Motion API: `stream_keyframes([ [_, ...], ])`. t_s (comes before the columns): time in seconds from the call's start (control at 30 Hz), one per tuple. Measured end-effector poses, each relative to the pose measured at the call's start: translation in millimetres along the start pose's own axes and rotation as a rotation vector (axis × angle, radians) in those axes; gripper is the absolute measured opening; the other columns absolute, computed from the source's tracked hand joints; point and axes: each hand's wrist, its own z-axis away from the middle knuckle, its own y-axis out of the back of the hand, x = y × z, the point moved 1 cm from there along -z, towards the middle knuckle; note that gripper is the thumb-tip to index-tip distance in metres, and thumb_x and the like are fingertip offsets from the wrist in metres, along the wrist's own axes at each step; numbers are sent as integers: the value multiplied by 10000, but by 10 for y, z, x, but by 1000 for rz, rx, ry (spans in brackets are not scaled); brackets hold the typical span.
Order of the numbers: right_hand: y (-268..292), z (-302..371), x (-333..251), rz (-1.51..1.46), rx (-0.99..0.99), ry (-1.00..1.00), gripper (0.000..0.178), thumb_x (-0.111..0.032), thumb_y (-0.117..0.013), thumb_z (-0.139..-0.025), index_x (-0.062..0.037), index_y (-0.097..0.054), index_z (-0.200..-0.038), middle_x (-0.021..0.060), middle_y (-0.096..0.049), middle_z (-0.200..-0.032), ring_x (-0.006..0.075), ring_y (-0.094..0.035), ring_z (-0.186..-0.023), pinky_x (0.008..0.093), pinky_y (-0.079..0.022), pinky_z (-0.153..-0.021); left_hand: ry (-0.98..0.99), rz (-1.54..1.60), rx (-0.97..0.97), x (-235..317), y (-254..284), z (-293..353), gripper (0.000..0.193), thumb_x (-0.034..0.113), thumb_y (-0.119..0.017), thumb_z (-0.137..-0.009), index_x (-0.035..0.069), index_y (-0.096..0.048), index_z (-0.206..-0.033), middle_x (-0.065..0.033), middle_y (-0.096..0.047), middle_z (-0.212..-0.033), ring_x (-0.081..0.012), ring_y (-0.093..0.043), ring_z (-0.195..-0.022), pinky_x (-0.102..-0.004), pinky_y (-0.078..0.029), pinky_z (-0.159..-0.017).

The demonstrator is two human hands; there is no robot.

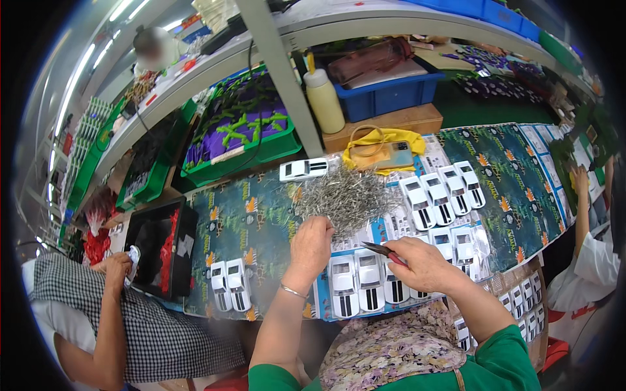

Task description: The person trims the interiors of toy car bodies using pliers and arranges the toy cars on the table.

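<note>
My right hand (pixel 420 264) grips a pair of pliers (pixel 377 248) with dark jaws and red handles, its jaws pointing left. At the near edge of a heap of thin silvery metal pins (pixel 349 195), my left hand (pixel 312 244) has its fingers pinched together; whatever is between them is hidden. White toy cars with black stripes (pixel 343 287) stand in a row just below both hands, partly covered by my right hand. Behind that hand are more white toy cars (pixel 441 242), and another group of toy cars (pixel 435 199) stands to the right of the heap.
Two toy cars (pixel 229 287) stand at left, and one toy car (pixel 304 169) lies behind the heap. A phone (pixel 393 154) rests on yellow cloth (pixel 355 156). A bottle (pixel 323 101), blue bin (pixel 391 94) and green crate (pixel 274 146) line the back. Co-workers sit on both sides.
</note>
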Motion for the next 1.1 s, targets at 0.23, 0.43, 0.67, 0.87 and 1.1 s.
stream_keyframes([
  [0.23, 6, -72, 33, -52, 40, -48, 337, -177, -563, -825, -2, -546, -1113, 179, -583, -930, 356, -558, -878, 425, -455, -779, 71, 257, -119, 287, -25, -90, 93, 118, -625, -826, 33, -605, -859, -109, -615, -694, -245, -597, -630, -344, -451, -570],
  [0.43, 21, -96, 28, -23, 100, 1, 288, -148, -584, -813, -3, -557, -1060, 165, -584, -859, 345, -569, -813, 421, -462, -715, 166, 301, -267, 405, 48, -90, 123, 173, -617, -836, 55, -626, -869, -120, -638, -743, -276, -620, -686, -368, -466, -617],
  [0.67, -29, -24, 58, 12, 192, 57, 170, -126, -564, -809, -44, -560, -958, 156, -578, -766, 345, -584, -721, 436, -470, -642, 63, 306, -67, 357, 16, 160, 240, 229, -670, -807, 63, -605, -968, -120, -604, -808, -284, -606, -708, -383, -464, -612],
  [0.87, -37, 147, 64, -51, 129, -46, 166, -116, -559, -824, -32, -548, -967, 161, -571, -769, 351, -575, -717, 435, -456, -636, 29, -92, -39, 361, -108, 756, 461, 393, -730, -713, 121, -610, -1065, -129, -490, -885, -297, -537, -811, -409, -466, -674],
  [1.1, -114, 275, -36, -202, 71, -88, 160, -117, -537, -845, -12, -540, -966, 161, -527, -732, 319, -537, -676, 394, -433, -628, 77, 67, 85, 83, -51, 963, 529, 182, -698, -776, 68, -495, -1251, -142, -527, -928, -291, -574, -794, -378, -490, -690],
])
